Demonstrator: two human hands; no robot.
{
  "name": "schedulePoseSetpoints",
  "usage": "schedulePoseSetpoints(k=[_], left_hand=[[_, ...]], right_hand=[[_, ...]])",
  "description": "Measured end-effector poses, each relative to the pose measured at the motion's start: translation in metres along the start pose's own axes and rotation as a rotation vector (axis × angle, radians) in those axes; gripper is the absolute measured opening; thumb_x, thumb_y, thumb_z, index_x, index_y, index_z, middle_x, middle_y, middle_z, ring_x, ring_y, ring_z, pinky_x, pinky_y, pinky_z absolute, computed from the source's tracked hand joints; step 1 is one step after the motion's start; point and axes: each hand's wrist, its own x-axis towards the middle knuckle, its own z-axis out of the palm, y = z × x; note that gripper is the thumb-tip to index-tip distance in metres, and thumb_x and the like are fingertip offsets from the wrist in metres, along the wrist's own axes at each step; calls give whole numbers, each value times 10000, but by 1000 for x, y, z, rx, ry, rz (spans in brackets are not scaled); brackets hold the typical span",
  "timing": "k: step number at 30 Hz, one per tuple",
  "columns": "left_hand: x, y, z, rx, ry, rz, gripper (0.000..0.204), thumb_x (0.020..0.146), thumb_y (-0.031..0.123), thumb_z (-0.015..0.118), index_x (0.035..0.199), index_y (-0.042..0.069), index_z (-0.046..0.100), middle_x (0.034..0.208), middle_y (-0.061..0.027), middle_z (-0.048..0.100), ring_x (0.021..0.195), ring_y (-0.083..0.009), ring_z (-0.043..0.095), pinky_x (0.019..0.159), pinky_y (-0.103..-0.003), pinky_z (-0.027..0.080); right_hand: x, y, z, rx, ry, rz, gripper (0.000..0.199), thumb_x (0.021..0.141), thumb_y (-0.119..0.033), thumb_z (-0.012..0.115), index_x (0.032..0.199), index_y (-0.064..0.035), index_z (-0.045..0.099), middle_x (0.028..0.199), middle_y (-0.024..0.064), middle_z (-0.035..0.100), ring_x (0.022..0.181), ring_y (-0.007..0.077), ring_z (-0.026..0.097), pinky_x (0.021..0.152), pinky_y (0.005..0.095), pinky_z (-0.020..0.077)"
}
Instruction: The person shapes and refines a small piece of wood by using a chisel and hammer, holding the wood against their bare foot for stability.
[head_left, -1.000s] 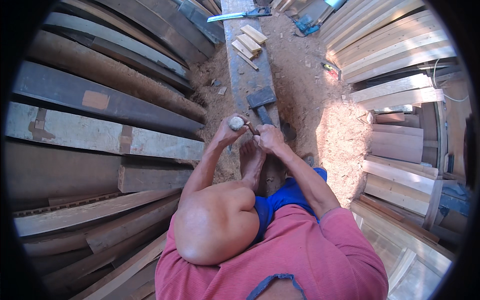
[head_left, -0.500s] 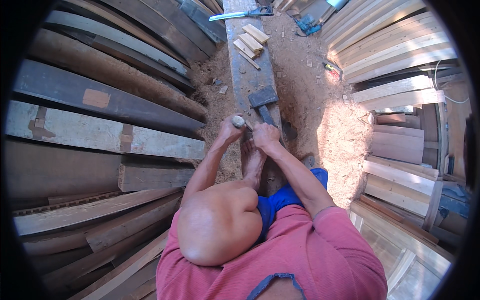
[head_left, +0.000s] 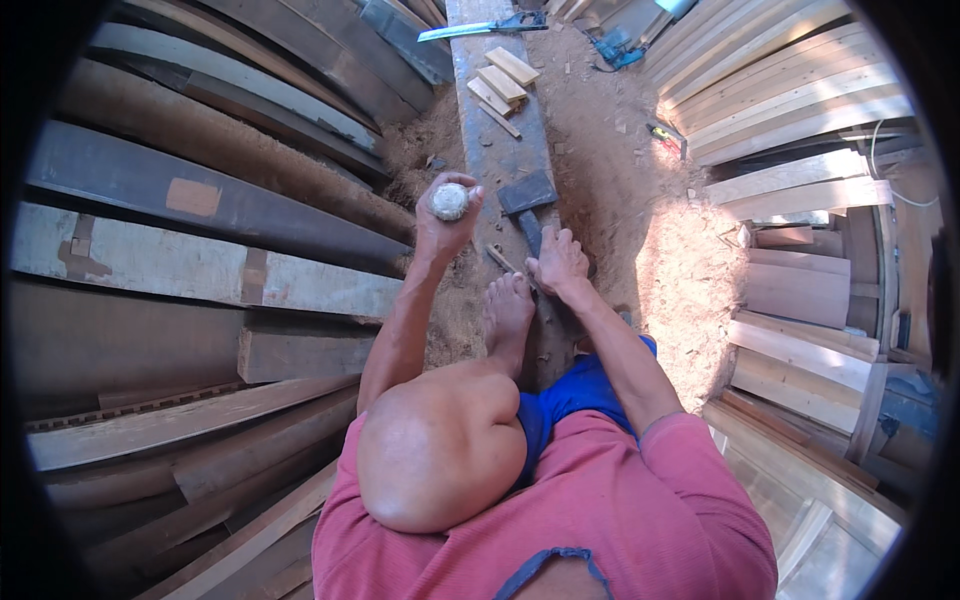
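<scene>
The person sits on sawdust-strewn ground, one bare foot [head_left: 507, 312] planted on a long grey plank [head_left: 495, 150] that runs away from them. The left hand [head_left: 447, 218] is raised and clenched around a mallet [head_left: 449, 200]; only its pale round end shows. The right hand [head_left: 558, 266] is down on the plank, fingers closed over a chisel [head_left: 528, 232] whose dark blade points at a dark block [head_left: 527, 191] lying just ahead.

Progress, as judged: cutting looks under way but early. No finished recess or joint is visible in the plank. Three short offcuts [head_left: 503, 85] lie further along it, with a handsaw [head_left: 482, 27] across the far end.

Not determinable: the chisel's tip and any cut beneath it, which the right hand covers; the mallet's handle, buried in the fist; whether the block is loose or fixed. Stacked boards [head_left: 200, 270] fill the left; pale planks [head_left: 790, 100] the right.
</scene>
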Motion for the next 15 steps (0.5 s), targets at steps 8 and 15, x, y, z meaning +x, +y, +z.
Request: schedulePoseSetpoints(k=[8,15], left_hand=[[7,-11,21,27,-22,154,177,840,189,756,882,64,637,795,10,611,744,-66,557,668,-246,471],[6,-12,32,-34,-30,104,159,867,166,732,863,59,615,762,37,593,717,-39,520,649,-223,451]], right_hand=[[30,27,-21,322,-347,-15,526,702,-327,682,1050,48,562,1041,282,636,1028,384,631,883,444,495],[-29,9,-102,647,-27,-144,412,688,-247,701,972,29,590,848,227,626,813,358,638,772,418,499]])
